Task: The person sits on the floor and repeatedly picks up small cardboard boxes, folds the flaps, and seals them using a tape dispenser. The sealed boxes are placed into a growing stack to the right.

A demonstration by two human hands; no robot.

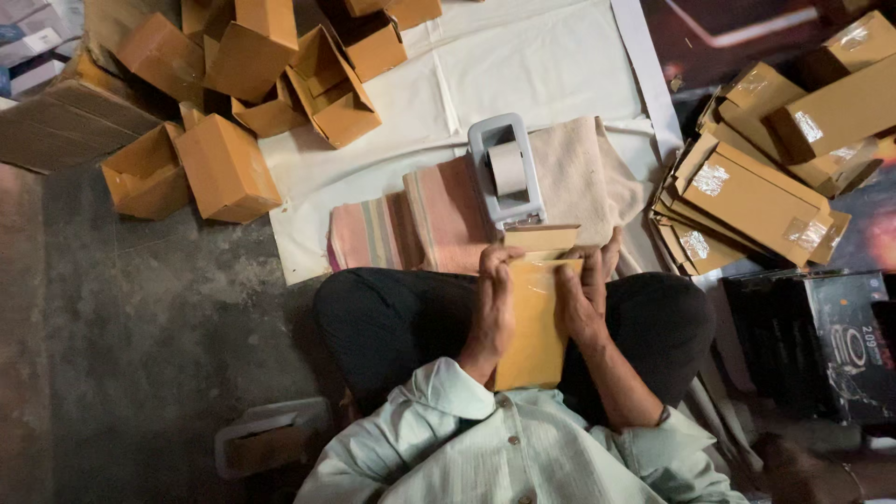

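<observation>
I hold a long narrow brown cardboard box (534,327) upright over my lap, its top flap (541,237) standing open. My left hand (493,297) grips the box's left side near the top. My right hand (586,291) grips the right side, fingers curled around the upper edge by the flap. A grey tape dispenser (505,171) with a roll of brown tape lies just beyond the box, on folded striped and beige cloths (439,219).
Open small cardboard boxes (233,103) are heaped at the upper left on a white sheet (523,65). Taped long boxes (756,196) are stacked at the right. A black printed carton (821,341) sits at the lower right. Bare grey floor (140,327) spreads to the left.
</observation>
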